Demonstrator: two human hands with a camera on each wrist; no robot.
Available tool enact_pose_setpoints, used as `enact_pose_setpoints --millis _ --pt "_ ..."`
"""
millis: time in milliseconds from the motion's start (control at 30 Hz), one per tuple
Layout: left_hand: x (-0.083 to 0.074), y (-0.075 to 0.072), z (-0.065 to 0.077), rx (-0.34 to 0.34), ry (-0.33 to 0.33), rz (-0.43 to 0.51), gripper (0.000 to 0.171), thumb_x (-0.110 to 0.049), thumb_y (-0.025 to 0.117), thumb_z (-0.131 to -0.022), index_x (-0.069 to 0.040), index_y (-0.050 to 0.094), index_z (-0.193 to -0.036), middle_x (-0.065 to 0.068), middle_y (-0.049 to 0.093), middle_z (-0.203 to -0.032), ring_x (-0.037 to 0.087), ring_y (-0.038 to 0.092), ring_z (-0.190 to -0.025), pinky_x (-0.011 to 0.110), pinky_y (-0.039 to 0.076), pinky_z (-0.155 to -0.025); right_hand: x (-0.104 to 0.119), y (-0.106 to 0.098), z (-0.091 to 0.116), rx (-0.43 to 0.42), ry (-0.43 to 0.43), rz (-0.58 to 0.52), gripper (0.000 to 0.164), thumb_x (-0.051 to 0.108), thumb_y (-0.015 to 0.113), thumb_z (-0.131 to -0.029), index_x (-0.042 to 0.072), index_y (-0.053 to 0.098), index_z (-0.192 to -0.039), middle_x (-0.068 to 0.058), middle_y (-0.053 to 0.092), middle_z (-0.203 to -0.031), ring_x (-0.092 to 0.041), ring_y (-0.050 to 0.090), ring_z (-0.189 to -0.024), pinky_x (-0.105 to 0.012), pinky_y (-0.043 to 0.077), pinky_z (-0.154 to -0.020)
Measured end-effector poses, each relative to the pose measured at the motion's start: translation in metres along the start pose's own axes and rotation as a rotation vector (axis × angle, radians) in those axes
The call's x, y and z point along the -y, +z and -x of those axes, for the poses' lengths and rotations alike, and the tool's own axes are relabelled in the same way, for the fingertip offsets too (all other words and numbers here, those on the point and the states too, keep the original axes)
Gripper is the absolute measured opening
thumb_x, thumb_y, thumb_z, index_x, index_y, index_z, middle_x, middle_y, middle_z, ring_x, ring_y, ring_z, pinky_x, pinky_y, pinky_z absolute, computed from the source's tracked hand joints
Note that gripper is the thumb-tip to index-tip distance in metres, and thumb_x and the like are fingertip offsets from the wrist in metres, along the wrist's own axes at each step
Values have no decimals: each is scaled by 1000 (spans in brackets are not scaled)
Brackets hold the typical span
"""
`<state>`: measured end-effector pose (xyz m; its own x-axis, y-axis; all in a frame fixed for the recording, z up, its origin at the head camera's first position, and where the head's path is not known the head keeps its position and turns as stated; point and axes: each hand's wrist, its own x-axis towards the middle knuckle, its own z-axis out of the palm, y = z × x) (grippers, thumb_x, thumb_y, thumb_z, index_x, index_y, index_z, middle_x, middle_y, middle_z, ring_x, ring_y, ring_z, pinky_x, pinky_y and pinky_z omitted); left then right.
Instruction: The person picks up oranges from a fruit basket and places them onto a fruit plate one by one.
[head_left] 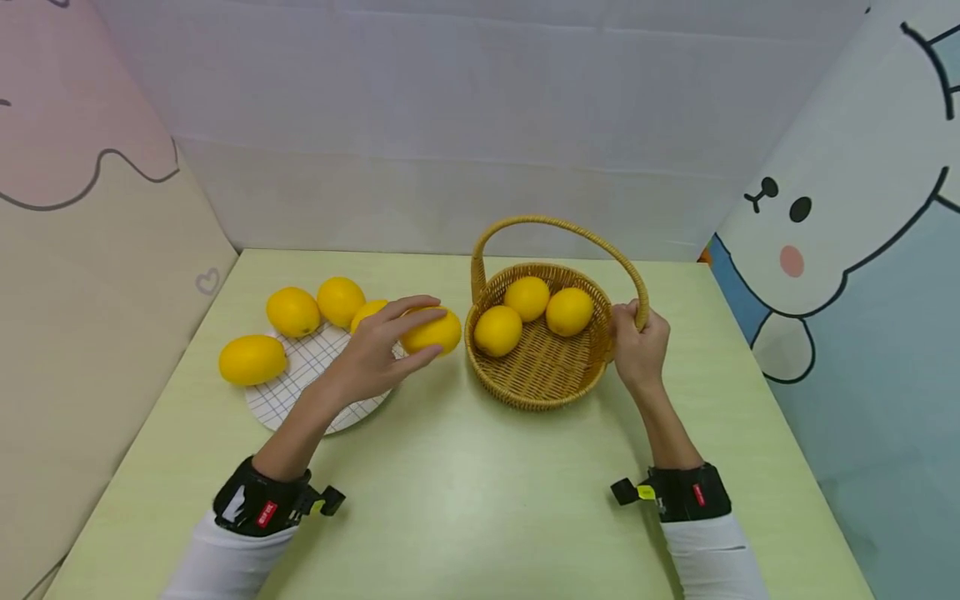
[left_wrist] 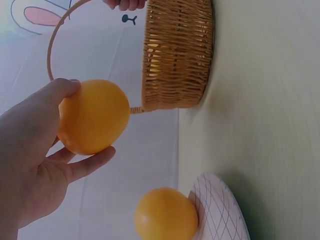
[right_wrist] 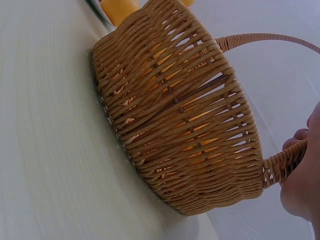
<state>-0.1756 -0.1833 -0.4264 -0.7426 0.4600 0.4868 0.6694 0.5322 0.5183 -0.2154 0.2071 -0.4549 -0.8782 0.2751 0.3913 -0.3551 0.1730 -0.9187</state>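
Observation:
My left hand (head_left: 372, 350) holds a yellow lemon (head_left: 437, 332) between thumb and fingers, raised just left of a wicker basket (head_left: 536, 392). In the left wrist view that lemon (left_wrist: 95, 117) hangs above the table level, the basket beyond it. The right hand (head_left: 640, 343) grips the basket's arched handle near its right base, fingers curled round it. Inside the basket sit three lemons (head_left: 569, 312), grouped toward the back and left. Several more lemons (head_left: 252, 360) lie on and around a white checked plate (head_left: 322, 358) at the left, one partly hidden behind my left hand.
A pale table (head_left: 480, 500) carries everything. Behind it stands a whitish wall (head_left: 480, 125), with cartoon-printed panels (head_left: 847, 250) at the sides. Each wrist wears a black strap (head_left: 688, 493) with a small camera.

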Motion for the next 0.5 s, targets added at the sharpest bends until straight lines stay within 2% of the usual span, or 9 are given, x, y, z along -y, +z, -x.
enact_pose_setpoints --millis 67,133,233,333,500 --pt "4 -8 8 -23 -17 -27 48 -11 88 -99 -8 76 -145 17 69 -154 36 72 -133 39 66 -97 8 1 2 7 -3 -14 37 -7 54 -108 -8 47 -71 -5 48 -60 3 33 -50 -15 21 -47" --pt "9 -15 15 -48 -33 -46 49 -9 89 -97 -8 77 -144 16 70 -153 35 74 -130 24 63 -98 17 2 5 15 -10 -17 39 -7 54 -107 -2 48 -69 4 48 -59 3 33 -50 -15 22 -47" --pt "16 -25 27 -82 -65 -56 51 -5 91 -93 -6 77 -142 17 70 -152 37 74 -130 5 50 -106 23 3 6 23 -20 -18 41 -5 54 -107 7 49 -68 11 48 -59 1 33 -51 -16 23 -48" --pt "24 -34 38 -115 -93 -60 52 -1 91 -91 -3 76 -141 19 70 -151 40 70 -137 0 38 -117 13 1 4 21 -22 -11 42 -3 54 -108 11 49 -68 14 48 -59 1 33 -51 -17 23 -48" --pt "35 -48 55 -177 -121 -84 54 5 92 -86 0 78 -138 24 72 -145 46 69 -134 -2 39 -114 -4 -1 0 23 -19 -1 42 -1 55 -110 10 49 -69 15 47 -59 -1 33 -51 -18 23 -48"
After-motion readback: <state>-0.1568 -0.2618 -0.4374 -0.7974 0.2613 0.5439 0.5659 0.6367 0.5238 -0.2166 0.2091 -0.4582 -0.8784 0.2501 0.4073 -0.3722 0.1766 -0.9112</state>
